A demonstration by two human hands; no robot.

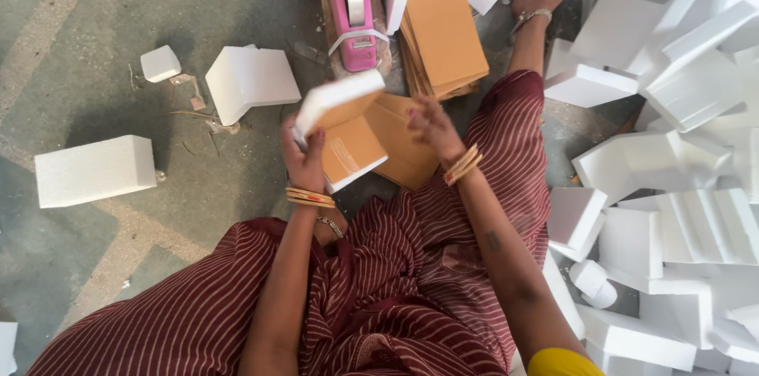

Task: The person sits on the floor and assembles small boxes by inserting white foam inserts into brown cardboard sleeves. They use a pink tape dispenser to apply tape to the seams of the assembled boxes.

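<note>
head view: left hand point(304, 161) clamps a foam-and-cardboard block point(341, 132) upright for wrapping, right hand point(431, 127) hovers spread beside it; pink tape dispenser point(353, 8) waits on the floor point(95, 20) within reach.

Floor point(95, 4): grey-green concrete, worn, with pale diagonal streaks and scattered scraps. I see daylight falling from my upper left, casting soft shadows rightward. White foam blocks point(680, 210) heaped to my right; loose foam block point(95, 170) at left.

Seated on the floor, handling foam and cardboard

Left hand point(304, 161) grips a cardboard-faced foam block point(341, 127); right hand point(431, 129) hovers open beside it, above brown cardboard sheets point(444, 40).
</note>
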